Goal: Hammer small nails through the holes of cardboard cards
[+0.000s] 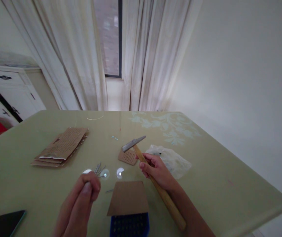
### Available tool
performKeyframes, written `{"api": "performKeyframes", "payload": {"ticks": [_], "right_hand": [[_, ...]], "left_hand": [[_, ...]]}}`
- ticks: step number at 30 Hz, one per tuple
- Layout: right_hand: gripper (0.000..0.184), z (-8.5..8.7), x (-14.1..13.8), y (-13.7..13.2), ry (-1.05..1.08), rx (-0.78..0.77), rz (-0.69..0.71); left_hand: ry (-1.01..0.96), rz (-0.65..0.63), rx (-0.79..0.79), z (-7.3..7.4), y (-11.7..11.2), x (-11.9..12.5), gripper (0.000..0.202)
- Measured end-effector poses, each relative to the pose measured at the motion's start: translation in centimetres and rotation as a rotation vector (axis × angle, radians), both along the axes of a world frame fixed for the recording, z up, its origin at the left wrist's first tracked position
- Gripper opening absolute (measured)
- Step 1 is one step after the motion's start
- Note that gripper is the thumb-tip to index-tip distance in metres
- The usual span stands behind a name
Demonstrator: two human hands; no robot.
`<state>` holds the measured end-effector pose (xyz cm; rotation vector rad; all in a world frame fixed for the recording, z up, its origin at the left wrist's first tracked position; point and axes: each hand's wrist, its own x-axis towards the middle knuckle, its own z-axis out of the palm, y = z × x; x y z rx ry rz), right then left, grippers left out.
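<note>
My right hand (155,168) is wrapped round the wooden handle of a hammer (160,191). The hammer's narrow metal head points up and left, above a small brown perforated card (128,156). At the lower left, my left hand (82,197) is closed, thumb pressed against the curled index finger; whatever is inside is hidden. Several thin nails (100,169) show just beyond its knuckles, and I cannot tell whether it touches them. Between my hands, a brown cardboard piece (129,197) lies tilted on top of a blue perforated plastic basket (129,225). One more nail (109,191) lies left of the cardboard.
A stack of brown perforated cardboard (63,144) lies on the left of the pale green table (220,184). Behind my right hand is a crumpled clear plastic bag (174,161). Small pale bits (114,138) lie farther back. A dark flat device (6,223) sits at the lower left.
</note>
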<state>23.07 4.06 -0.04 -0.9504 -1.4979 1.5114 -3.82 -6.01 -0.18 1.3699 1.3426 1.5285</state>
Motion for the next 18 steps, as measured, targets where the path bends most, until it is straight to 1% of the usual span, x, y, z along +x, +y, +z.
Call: {"api": "performKeyframes", "payload": {"ticks": [1,2,3,5,7,9,11,13,15,18], "right_hand": [[0.052,0.0,0.0,0.0,0.004,0.006,0.005],[0.051,0.0,-0.1,0.0,0.005,0.010,0.012],[0.050,0.0,-0.1,0.0,0.005,0.013,0.021],[0.048,0.0,-0.1,0.0,-0.005,0.016,0.029],[0.048,0.0,-0.2,0.0,-0.025,0.009,0.020],[0.049,0.0,-0.3,-0.1,-0.039,-0.001,0.005],[0.051,0.0,-0.3,-0.1,-0.040,-0.013,-0.001],[0.052,0.1,-0.4,-0.1,-0.037,-0.020,0.004],[0.052,0.2,-0.4,-0.2,-0.041,-0.027,0.006],[0.051,0.2,-0.4,-0.3,-0.043,-0.034,0.004]], "left_hand": [[0.046,-0.011,0.000,0.6,1.2,0.5,0.044],[0.089,-0.027,0.050,1.0,2.2,1.1,0.042],[0.121,-0.057,0.093,1.1,2.9,1.6,0.040],[0.138,-0.112,0.114,0.4,3.9,2.2,0.034],[0.126,-0.139,0.090,-0.8,4.2,2.2,0.030],[0.110,-0.130,0.061,-1.9,4.1,2.0,0.026],[0.105,-0.113,0.057,-2.4,3.9,1.8,0.021],[0.114,-0.111,0.079,-2.5,3.9,1.7,0.017],[0.144,-0.131,0.113,-2.2,3.9,1.7,0.013],[0.191,-0.196,0.128,-1.8,4.1,1.9,0.019]]}}
